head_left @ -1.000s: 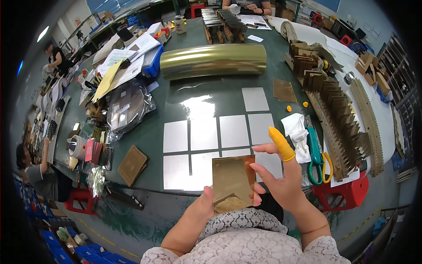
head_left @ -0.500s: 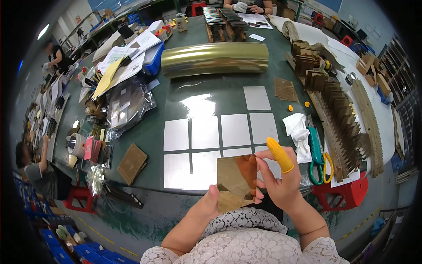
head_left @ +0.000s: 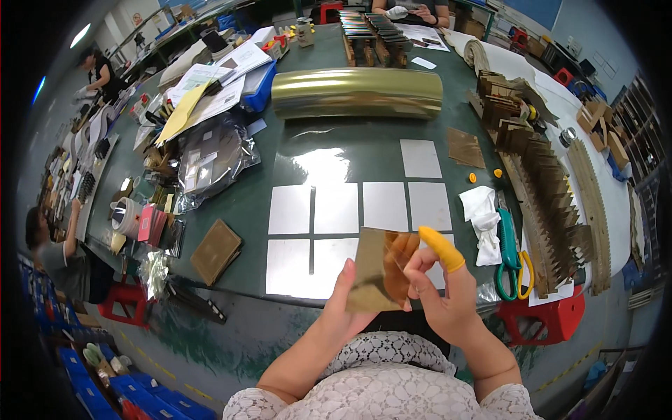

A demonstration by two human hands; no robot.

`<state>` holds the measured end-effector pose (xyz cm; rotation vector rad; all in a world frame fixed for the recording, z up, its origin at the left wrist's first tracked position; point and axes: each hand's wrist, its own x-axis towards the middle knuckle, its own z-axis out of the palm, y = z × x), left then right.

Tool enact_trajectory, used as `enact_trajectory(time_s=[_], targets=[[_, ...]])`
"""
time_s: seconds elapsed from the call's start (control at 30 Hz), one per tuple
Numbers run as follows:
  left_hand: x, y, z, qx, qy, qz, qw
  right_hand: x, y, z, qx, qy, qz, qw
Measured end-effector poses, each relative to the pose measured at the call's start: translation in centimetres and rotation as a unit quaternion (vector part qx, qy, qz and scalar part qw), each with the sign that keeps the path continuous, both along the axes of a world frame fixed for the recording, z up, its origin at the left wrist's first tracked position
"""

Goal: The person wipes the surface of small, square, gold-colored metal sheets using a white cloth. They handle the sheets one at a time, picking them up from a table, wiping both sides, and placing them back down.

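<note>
My left hand (head_left: 341,304) is closed on the left edge of a thin, square, shiny bronze sheet (head_left: 372,262), its thumb lying along that side. The sheet is tilted above the table's front edge, and an amber, see-through-looking band shows along its right part. At that right edge my right hand (head_left: 446,297) has thumb and fingers pinched together, with a yellow finger cot (head_left: 442,248) on one finger. Whether the pinch holds the sheet itself or a film on it is too small to tell. Beyond lie rows of white square sheets (head_left: 384,204), some partly hidden by the held sheet.
A large gold foil roll (head_left: 357,93) lies across the back. Scissors (head_left: 505,255) and a crumpled white cloth (head_left: 480,217) are to the right, near slotted racks of brown plates (head_left: 535,175). Stacked brown squares (head_left: 215,250) lie left. A co-worker's hands (head_left: 413,12) show far off.
The bronze sheet has risen and tilted with my left hand. My right hand's pinch has moved from its top right corner down along the right edge. The view has shifted slightly.
</note>
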<state>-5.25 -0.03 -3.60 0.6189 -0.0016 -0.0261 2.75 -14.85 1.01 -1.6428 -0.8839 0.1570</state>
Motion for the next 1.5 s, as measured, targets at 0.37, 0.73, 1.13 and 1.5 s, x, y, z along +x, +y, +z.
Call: enact_trajectory(time_s=[0.37,0.73,1.13,1.5], targets=[[0.7,1.5,-1.2,-0.164,-0.029,-0.016,0.986,-2.3,-0.8,0.2,-0.061,-0.210,0.123,0.968],[1.0,2.1,-1.8,-0.274,-0.019,-0.059,0.960,-3.0,-1.0,0.1,-0.034,-0.222,0.116,0.968],[1.1,1.7,-1.8,-0.200,-0.034,-0.029,0.979,-2.8,-0.7,0.2,-0.061,-0.302,0.042,0.950],[1.3,1.7,-2.2,-0.151,-0.053,-0.031,0.987,-0.8,0.1,0.9,-0.090,-0.250,-0.097,0.959]])
